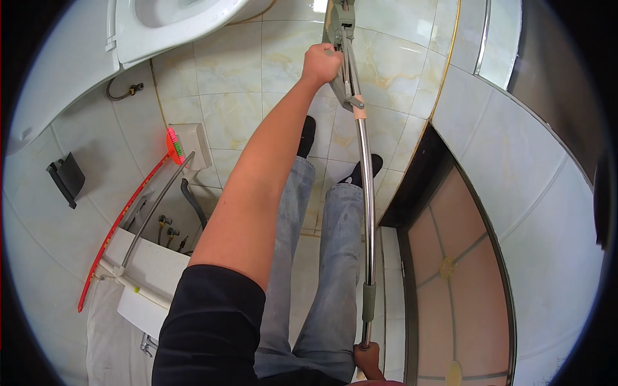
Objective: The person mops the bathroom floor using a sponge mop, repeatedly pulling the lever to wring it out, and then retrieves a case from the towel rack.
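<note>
A mop (368, 212) with a long metal pole runs from the top of the view down to the bottom, right of my legs. Its grey-green head and hinged metal rods are at the top, partly cut off by the frame edge. My left hand (322, 64) is closed at the side of the mop head, its arm stretched forward. What exactly the fingers wrap around there is partly hidden. Low in the view, my right hand (367, 358) is wrapped around the pole's end, just below a green grip sleeve.
A white toilet (138, 51) stands at upper left on the marbled tile floor (232, 116). Along the left wall are a red-handled brush (122, 219), a grey hose (193, 202) and a white cabinet (138, 257). To the right is a dark-framed door (450, 270).
</note>
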Available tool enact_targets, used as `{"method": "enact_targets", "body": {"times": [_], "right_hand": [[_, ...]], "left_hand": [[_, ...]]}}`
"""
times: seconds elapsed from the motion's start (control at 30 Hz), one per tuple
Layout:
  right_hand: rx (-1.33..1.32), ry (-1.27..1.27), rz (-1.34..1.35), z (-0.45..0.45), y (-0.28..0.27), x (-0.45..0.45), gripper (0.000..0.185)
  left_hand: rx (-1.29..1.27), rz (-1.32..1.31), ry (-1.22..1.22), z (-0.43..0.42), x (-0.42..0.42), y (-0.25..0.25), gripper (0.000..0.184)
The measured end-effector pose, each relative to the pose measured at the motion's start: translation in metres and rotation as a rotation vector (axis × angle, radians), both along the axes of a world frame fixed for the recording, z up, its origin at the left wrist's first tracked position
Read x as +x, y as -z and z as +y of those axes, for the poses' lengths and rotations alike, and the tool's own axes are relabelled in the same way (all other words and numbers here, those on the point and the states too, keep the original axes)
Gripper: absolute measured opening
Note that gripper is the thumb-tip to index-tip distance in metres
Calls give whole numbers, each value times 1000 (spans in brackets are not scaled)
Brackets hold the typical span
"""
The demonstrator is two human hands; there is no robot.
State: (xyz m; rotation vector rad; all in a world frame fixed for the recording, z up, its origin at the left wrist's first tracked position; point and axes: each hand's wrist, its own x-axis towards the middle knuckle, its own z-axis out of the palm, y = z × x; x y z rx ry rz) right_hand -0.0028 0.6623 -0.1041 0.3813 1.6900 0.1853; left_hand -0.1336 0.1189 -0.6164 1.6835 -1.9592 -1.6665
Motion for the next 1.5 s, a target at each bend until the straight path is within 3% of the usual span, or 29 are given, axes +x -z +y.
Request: {"method": "enact_targets", "body": {"times": [0.27, 0.47, 0.67, 0.9, 0.97, 1.03, 1.1, 1.2, 1.27, 1.37, 1.5], "right_hand": [[38, 17, -6, 15, 6, 6, 30], [42, 2, 16, 27, 8, 11, 29], [33, 16, 38, 26, 13, 9, 27], [-48, 30, 72, 36, 14, 15, 26], [-66, 35, 59, 39, 12, 15, 24], [-84, 30, 47, 42, 7, 11, 24], [-106, 319, 35, 41, 1, 10, 23], [-146, 315, -6, 68, -19, 15, 23], [-138, 295, -68, 97, -47, 29, 22], [-135, 426, -200, 131, -91, 32, 22], [-153, 404, -355, 136, -128, 28, 22]], "left_hand": [[-279, -61, -275, 24, 8, -50, 26], [-276, -15, -425, 56, 18, -83, 24], [-480, 1, -411, 103, 37, -108, 34], [-459, -33, -282, 171, 62, -167, 35], [-640, -7, -210, 179, 61, -175, 35], [-589, 0, -187, 175, 57, -183, 32], [-562, 53, -168, 159, 46, -185, 33], [-343, -54, -77, 122, 27, -192, 33], [-191, -284, -115, 93, 12, -193, 42], [-190, -390, 22, 76, 3, -194, 47], [-134, -429, 112, 73, 0, -168, 50]]}}
